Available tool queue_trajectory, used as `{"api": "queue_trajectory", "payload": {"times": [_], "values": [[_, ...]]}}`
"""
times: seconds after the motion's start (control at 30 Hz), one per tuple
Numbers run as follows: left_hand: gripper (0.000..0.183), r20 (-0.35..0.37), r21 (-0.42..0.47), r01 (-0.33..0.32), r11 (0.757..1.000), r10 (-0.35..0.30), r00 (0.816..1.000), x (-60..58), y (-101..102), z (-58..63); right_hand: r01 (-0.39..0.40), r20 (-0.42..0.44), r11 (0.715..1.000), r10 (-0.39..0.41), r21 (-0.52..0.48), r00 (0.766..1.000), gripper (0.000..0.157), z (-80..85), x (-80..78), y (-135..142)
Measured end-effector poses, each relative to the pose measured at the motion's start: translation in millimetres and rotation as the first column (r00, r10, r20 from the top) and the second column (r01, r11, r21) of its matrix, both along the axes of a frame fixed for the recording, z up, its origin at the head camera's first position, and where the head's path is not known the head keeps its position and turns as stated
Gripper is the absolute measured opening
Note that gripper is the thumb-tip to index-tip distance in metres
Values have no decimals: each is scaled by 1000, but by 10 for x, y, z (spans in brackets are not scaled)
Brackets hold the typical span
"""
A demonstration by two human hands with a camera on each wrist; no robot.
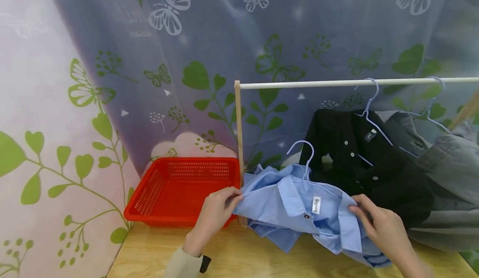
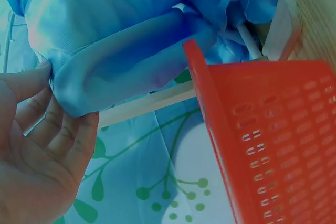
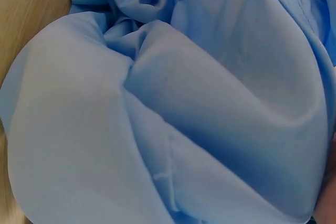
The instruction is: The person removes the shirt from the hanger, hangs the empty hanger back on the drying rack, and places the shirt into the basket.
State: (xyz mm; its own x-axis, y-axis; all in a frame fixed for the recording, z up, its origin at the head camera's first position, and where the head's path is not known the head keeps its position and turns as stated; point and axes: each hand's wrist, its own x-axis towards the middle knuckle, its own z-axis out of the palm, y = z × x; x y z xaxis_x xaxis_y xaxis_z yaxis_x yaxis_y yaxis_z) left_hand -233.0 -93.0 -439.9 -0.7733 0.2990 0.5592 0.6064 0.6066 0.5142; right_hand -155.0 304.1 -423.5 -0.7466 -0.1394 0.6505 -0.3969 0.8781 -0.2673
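A light blue shirt (image 1: pixel 269 205) hangs bunched over the wooden table, its collar and white label facing up. Out of its neck rises the hook of a pale lilac hanger (image 1: pixel 309 155), apart from the rail above. My left hand (image 1: pixel 217 209) pinches the shirt at one shoulder, thumb on top; in the left wrist view that hand (image 2: pixel 47 145) has the cloth between thumb and fingers. With thumb and fingers my right hand (image 1: pixel 385 224) pinches the opposite shoulder. Only a sliver of it shows in the right wrist view, where shirt folds (image 3: pixel 210 103) fill most of the picture.
A red plastic basket (image 1: pixel 187 217) stands left of the rack's wooden post (image 1: pixel 239 132). From the white rail (image 1: pixel 318 84) hang a black shirt (image 1: pixel 337 145) and a grey garment (image 1: pixel 453 170) on hangers at the right. A butterfly-patterned curtain (image 1: pixel 209 33) is behind.
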Motion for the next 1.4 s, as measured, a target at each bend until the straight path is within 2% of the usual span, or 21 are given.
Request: {"api": "queue_trajectory", "payload": {"times": [0.23, 0.37, 0.5, 0.6, 0.67, 0.73, 0.9, 1.0, 1.1, 1.23, 1.4], "values": [[5, -23, 60, -58, 997, 59, 998, 165, -71, -57, 33, 1, 999, -33, -30, 999, 20, 24, -20, -41], [7, -42, 111, -84, 990, 90, 995, 266, -140, -97, -15, 60, 997, 19, -70, 998, 21, 3, -10, -62], [8, -77, 146, -111, 983, 123, 989, 341, -221, -141, -83, 146, 991, 98, -104, 984, 26, -26, 24, -77], [9, -76, 157, -133, 979, 146, 986, 377, -273, -167, -114, 166, 985, 135, -130, 977, 28, -57, 41, -95], [11, -64, 167, -142, 976, 155, 986, 397, -300, -179, -111, 136, 982, 133, -155, 982, 30, -81, 42, -111], [11, -50, 179, -138, 974, 149, 988, 413, -318, -185, -97, 70, 978, 111, -183, 991, 32, -102, 36, -129], [9, -46, 236, -67, 969, 80, 996, 425, -330, -194, -62, -94, 956, 36, -288, 995, 35, -124, 36, -171], [9, -9, 283, -43, 958, 47, 999, 435, -346, -193, -35, -115, 941, -4, -336, 993, 33, -121, 45, -176], [9, 71, 325, -61, 944, 40, 997, 459, -390, -206, -35, -138, 937, -15, -348, 990, 31, -114, 44, -167], [9, 164, 369, -86, 926, 27, 986, 488, -454, -243, -55, -159, 931, -3, -361, 987, 31, -100, 41, -154], [9, 242, 411, -92, 907, -11, 970, 519, -506, -257, -34, -158, 933, -25, -358, 987, 29, -92, 29, -147]]}}
